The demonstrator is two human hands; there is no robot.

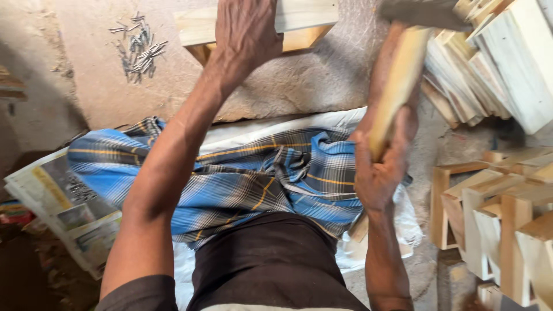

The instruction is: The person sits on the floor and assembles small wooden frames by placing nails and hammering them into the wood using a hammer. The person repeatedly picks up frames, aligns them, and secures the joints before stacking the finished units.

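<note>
Left hand (245,31) pressed flat on wood piece (299,17); right hand (383,164) gripping hammer (397,86) handle. Keep fingers clear of strike.

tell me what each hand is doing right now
Left hand: pressed flat on the wooden piece, open.
Right hand: grip closed around the hammer's wooden handle.

Loose nails (138,49) on floor; newspaper (63,201) at left; stacked pale wooden pieces (507,63), assembled wooden frames (501,230)
</note>
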